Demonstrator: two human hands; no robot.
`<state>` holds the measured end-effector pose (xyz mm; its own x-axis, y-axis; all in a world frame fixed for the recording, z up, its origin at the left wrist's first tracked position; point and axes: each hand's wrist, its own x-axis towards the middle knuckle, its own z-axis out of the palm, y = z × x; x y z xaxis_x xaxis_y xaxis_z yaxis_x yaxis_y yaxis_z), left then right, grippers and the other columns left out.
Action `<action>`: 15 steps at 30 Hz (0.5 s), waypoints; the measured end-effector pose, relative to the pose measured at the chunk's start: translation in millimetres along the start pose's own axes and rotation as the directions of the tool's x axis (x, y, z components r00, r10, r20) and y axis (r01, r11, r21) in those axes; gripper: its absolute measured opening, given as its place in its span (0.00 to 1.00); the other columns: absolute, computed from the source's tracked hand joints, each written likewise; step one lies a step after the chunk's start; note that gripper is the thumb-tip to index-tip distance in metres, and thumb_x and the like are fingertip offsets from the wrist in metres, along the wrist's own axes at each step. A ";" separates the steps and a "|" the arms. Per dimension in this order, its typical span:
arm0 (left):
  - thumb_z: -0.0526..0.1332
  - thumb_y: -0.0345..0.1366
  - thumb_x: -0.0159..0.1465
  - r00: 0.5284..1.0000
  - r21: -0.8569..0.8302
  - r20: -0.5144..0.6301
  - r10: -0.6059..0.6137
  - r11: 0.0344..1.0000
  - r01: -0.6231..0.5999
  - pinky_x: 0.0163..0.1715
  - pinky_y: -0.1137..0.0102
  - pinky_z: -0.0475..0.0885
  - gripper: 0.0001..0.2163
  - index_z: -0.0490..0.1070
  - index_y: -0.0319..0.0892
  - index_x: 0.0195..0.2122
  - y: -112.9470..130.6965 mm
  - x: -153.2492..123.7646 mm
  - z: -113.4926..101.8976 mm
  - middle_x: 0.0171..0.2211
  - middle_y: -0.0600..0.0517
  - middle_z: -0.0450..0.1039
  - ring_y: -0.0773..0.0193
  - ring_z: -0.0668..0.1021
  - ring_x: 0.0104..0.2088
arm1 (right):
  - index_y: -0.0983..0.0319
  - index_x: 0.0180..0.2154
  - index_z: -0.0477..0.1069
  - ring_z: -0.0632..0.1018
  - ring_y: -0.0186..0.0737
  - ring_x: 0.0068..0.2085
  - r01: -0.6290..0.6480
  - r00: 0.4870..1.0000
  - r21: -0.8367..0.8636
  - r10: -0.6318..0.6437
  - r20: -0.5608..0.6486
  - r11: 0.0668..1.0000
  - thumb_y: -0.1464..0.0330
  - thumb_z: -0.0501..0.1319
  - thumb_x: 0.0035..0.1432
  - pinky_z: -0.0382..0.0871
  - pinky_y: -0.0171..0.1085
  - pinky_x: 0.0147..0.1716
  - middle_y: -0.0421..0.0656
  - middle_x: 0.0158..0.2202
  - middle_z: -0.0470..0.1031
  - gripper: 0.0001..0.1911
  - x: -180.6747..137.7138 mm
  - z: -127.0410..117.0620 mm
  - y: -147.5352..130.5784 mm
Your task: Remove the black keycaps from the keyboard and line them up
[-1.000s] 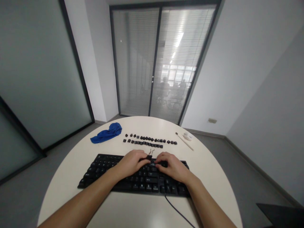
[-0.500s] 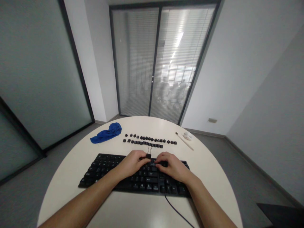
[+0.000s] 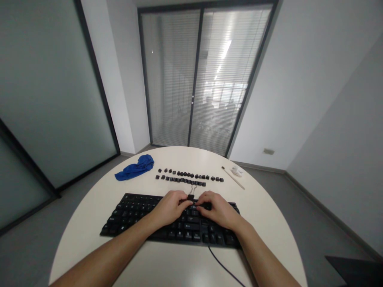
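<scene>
- Round table [image 3: 179, 263], black keyboard [image 3: 191, 226] lying on it.
- Left hand [image 3: 171, 206]: grip pinched on a wire-armed black clip [image 3: 190, 197] at the keyboard's far edge.
- Right hand [image 3: 218, 208]: at the keyboard, near the clip; cannot tell if its grip is closed.
- Loose keycaps [image 3: 189, 181]: two rows beyond.

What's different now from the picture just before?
The left hand slid a little to the right, bringing the black clip with metal wire handles closer to the right hand. Nothing was visibly grabbed or dropped. The right hand, black keyboard, rows of small black keycaps and crumpled blue cloth stayed put.
</scene>
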<state>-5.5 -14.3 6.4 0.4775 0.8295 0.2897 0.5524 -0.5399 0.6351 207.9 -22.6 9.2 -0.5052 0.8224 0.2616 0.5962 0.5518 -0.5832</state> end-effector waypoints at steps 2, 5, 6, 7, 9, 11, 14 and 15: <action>0.56 0.39 0.65 0.999 -0.048 0.020 -0.042 0.998 0.043 0.25 0.72 0.56 0.17 0.66 0.39 0.20 -2.1 2.1 -0.1 0.19 0.57 0.63 0.67 0.66 0.24 | 0.59 0.36 0.78 0.75 0.42 0.42 -0.003 1.000 -0.010 0.003 -0.001 1.000 0.69 0.63 0.56 0.67 0.40 0.46 0.43 0.37 0.78 0.05 0.1 0.6 0.4; 0.56 0.40 0.64 0.996 -0.089 0.043 -0.078 0.993 0.081 0.24 0.73 0.55 0.17 0.65 0.39 0.20 -6.1 6.0 -1.5 0.18 0.58 0.61 0.67 0.65 0.24 | 0.59 0.36 0.78 0.75 0.42 0.42 -0.010 1.000 -0.025 0.009 -0.006 1.000 0.69 0.63 0.56 0.67 0.40 0.45 0.43 0.37 0.77 0.06 0.0 1.2 0.9; 0.56 0.40 0.64 0.996 -0.093 0.047 -0.078 0.992 0.082 0.24 0.73 0.55 0.17 0.65 0.39 0.20 -7.2 7.0 -2.1 0.18 0.58 0.60 0.67 0.65 0.24 | 0.59 0.36 0.78 0.75 0.42 0.42 -0.010 1.000 -0.028 0.010 -0.005 1.000 0.69 0.63 0.56 0.67 0.40 0.45 0.43 0.37 0.77 0.06 0.0 1.2 1.0; 0.56 0.41 0.64 0.996 -0.100 0.051 -0.076 0.992 0.081 0.24 0.73 0.55 0.17 0.65 0.39 0.20 -8.2 7.8 -2.8 0.18 0.58 0.60 0.67 0.64 0.24 | 0.59 0.36 0.78 0.75 0.42 0.42 -0.011 1.000 -0.029 0.011 -0.004 1.000 0.69 0.63 0.56 0.67 0.40 0.45 0.43 0.37 0.77 0.06 -0.1 1.2 0.9; 0.56 0.41 0.64 0.994 -0.123 0.068 -0.079 0.989 0.087 0.24 0.73 0.56 0.16 0.66 0.39 0.20 -10.1 8.7 -4.1 0.18 0.58 0.61 0.67 0.65 0.24 | 0.59 0.36 0.78 0.75 0.42 0.42 -0.013 1.000 -0.031 0.013 -0.001 0.999 0.69 0.63 0.56 0.67 0.40 0.45 0.43 0.37 0.78 0.06 -0.2 1.0 0.7; 0.57 0.40 0.64 0.993 -0.151 0.088 -0.084 0.984 0.097 0.25 0.73 0.57 0.16 0.67 0.39 0.21 -11.4 9.0 -4.9 0.19 0.57 0.63 0.67 0.66 0.24 | 0.59 0.36 0.78 0.75 0.42 0.41 -0.012 1.000 -0.031 0.012 0.000 0.999 0.69 0.63 0.56 0.67 0.40 0.45 0.43 0.37 0.78 0.05 -0.2 0.9 0.5; 0.56 0.40 0.64 0.990 -0.196 0.113 -0.086 0.975 0.107 0.26 0.73 0.59 0.14 0.71 0.38 0.24 -11.8 8.7 -4.2 0.21 0.56 0.69 0.66 0.68 0.25 | 0.59 0.36 0.78 0.75 0.42 0.41 -0.008 1.000 -0.031 0.008 0.000 0.999 0.70 0.63 0.55 0.67 0.40 0.45 0.42 0.37 0.78 0.06 -0.1 1.2 0.4; 0.56 0.40 0.65 0.990 -0.197 0.115 -0.085 0.975 0.107 0.26 0.73 0.59 0.15 0.72 0.38 0.25 -11.1 8.3 -3.5 0.22 0.55 0.69 0.66 0.69 0.25 | 0.59 0.36 0.78 0.75 0.42 0.41 -0.007 1.000 -0.029 0.007 0.000 1.000 0.70 0.63 0.55 0.67 0.40 0.45 0.42 0.36 0.78 0.06 0.0 1.4 0.4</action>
<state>-10.1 -0.9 4.3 0.5043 0.8503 0.1502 0.4545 -0.4093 0.7912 207.3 -22.6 7.9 -0.5010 0.8261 0.2580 0.6177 0.5501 -0.5620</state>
